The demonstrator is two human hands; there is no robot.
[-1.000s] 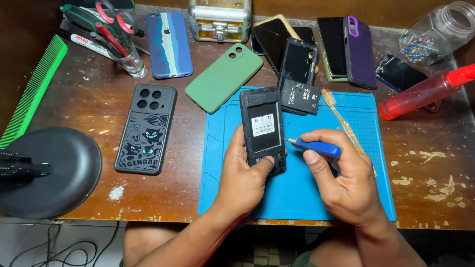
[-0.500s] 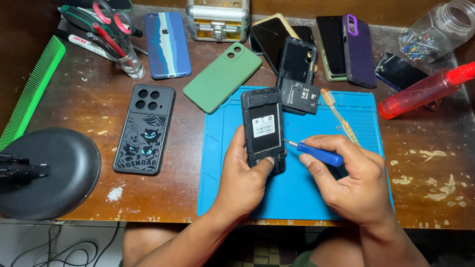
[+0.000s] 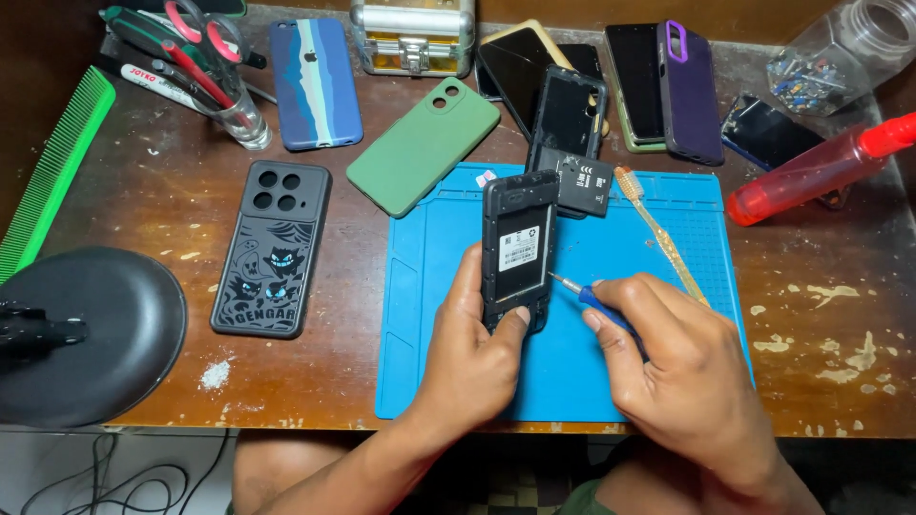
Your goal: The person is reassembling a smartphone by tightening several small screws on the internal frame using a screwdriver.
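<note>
Toothbrush (image 3: 658,229), battery (image 3: 584,186) just beyond opened phone (image 3: 518,250).

We find bare room on the blue work mat (image 3: 658,315) right of our right hand (image 3: 682,377), though the toothbrush (image 3: 658,229) lies slantwise across it. Left of our left hand (image 3: 472,358), the mat's strip is bare up to the green phone case (image 3: 423,145). Farther left, the dark printed case (image 3: 273,248) and black lamp base (image 3: 91,334) block the wooden table (image 3: 830,315); its right edge lies open below the red bottle (image 3: 816,172).
</note>
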